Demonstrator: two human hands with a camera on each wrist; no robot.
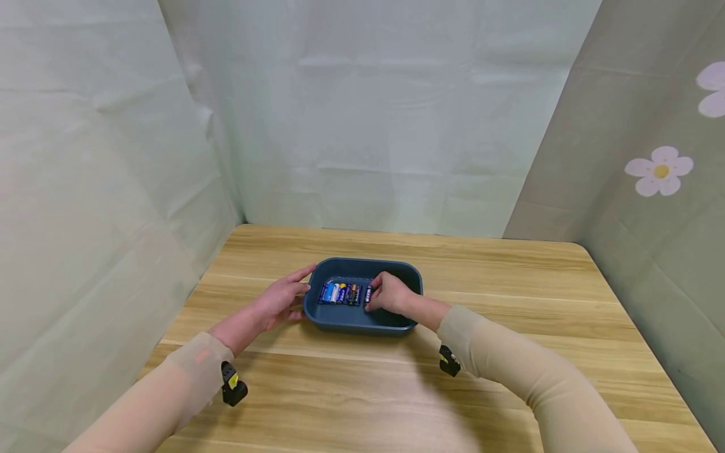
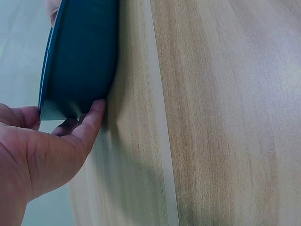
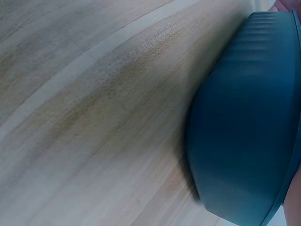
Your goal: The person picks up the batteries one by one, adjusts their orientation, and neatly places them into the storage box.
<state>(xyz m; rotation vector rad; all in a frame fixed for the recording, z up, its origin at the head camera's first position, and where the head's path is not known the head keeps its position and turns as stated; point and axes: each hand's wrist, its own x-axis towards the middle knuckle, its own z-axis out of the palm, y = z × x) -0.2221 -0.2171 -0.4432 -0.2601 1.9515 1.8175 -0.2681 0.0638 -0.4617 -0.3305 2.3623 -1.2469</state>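
Observation:
A dark blue plastic bin (image 1: 362, 328) stands on the wooden table. Inside it, a row of several AA-looking batteries (image 1: 338, 294) lies side by side, mostly blue, some dark with copper. Reaching over the bin's right end, my right hand (image 1: 391, 293) pinches a single battery (image 1: 368, 294) between thumb and fingers, a small gap to the right of the row. My left hand (image 1: 281, 299) rests against the bin's left end with fingers spread; in the left wrist view its fingertips (image 2: 98, 106) touch the outer wall low down. The right wrist view shows only the bin's outside wall (image 3: 244, 122).
The wooden table (image 1: 510, 283) extends around the bin on all sides. Pale cloth walls (image 1: 385, 126) enclose it at the back and both sides, with printed flowers (image 1: 659, 171) on the right. A small black device (image 1: 233, 384) is strapped to each wrist.

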